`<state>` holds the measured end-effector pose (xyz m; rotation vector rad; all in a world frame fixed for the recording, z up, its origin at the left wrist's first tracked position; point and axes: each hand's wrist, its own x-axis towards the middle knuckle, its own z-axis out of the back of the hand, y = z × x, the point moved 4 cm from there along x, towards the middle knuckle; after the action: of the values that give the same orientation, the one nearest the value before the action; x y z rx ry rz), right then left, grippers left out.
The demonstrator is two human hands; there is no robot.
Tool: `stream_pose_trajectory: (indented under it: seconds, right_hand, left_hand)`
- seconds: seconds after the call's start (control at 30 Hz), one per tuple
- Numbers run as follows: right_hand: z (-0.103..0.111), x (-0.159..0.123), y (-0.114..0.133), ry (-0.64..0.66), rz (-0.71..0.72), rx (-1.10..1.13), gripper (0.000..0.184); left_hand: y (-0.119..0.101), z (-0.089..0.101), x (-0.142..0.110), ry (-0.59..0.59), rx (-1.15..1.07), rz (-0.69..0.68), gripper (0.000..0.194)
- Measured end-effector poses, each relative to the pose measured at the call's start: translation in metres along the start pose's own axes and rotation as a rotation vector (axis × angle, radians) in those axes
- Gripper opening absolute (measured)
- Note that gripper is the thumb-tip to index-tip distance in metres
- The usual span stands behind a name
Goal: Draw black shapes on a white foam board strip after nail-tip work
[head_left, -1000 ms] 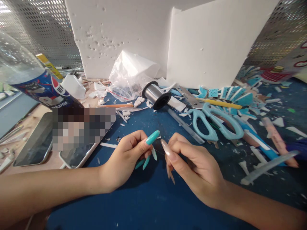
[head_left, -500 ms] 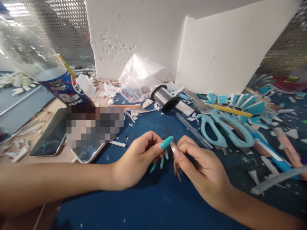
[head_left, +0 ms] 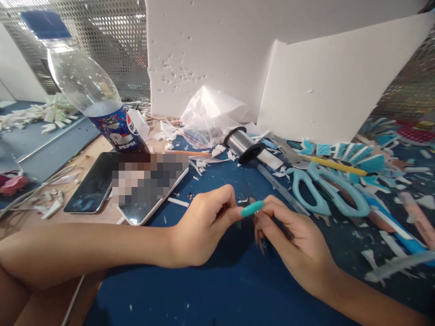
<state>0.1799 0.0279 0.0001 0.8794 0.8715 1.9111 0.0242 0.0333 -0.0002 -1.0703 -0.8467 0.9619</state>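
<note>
My left hand (head_left: pixel 207 222) and my right hand (head_left: pixel 295 240) meet fingertip to fingertip over the blue mat (head_left: pixel 210 290). Both are closed in a pinch. The left thumb's long teal nail lies against the right fingers. Whatever the pinches hold is too thin to make out here. A black spool of silvery wire (head_left: pixel 243 145) lies behind the hands.
Teal scissors (head_left: pixel 326 192), a clear ruler (head_left: pixel 282 190) and blue and white foam scraps lie to the right. Two phones (head_left: pixel 91 188) and a Pepsi bottle (head_left: pixel 98 102) are at left. White foam boards (head_left: pixel 326 86) and a plastic bag (head_left: pixel 210 115) stand behind.
The hands have closed together until the fingertips touch, and the left fingers curled in further. The camera turned left and tipped up, showing the whole bottle.
</note>
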Motion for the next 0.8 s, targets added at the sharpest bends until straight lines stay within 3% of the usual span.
stream_pose_trajectory:
  seconds: [0.23,0.4,0.57,0.7,0.8]
  right_hand:
    - [-0.003,0.004,0.0,0.029,0.019,-0.023,0.036]
    - [-0.004,0.005,-0.004,0.052,0.0,-0.045,0.043]
    - [-0.004,0.005,-0.005,0.056,0.002,-0.019,0.047]
    - [-0.004,0.005,-0.002,0.054,-0.018,0.005,0.048]
    - [-0.005,0.003,0.002,0.089,0.013,-0.061,0.043]
  left_hand:
    - [-0.024,0.012,0.003,-0.07,0.431,-0.346,0.027]
    - [-0.037,0.009,0.0,-0.045,0.741,-0.572,0.025]
    - [-0.039,0.009,-0.004,-0.027,0.696,-0.521,0.026]
    - [-0.029,0.007,-0.006,-0.022,0.528,-0.45,0.026]
    - [-0.018,0.002,-0.006,-0.012,0.55,-0.441,0.028]
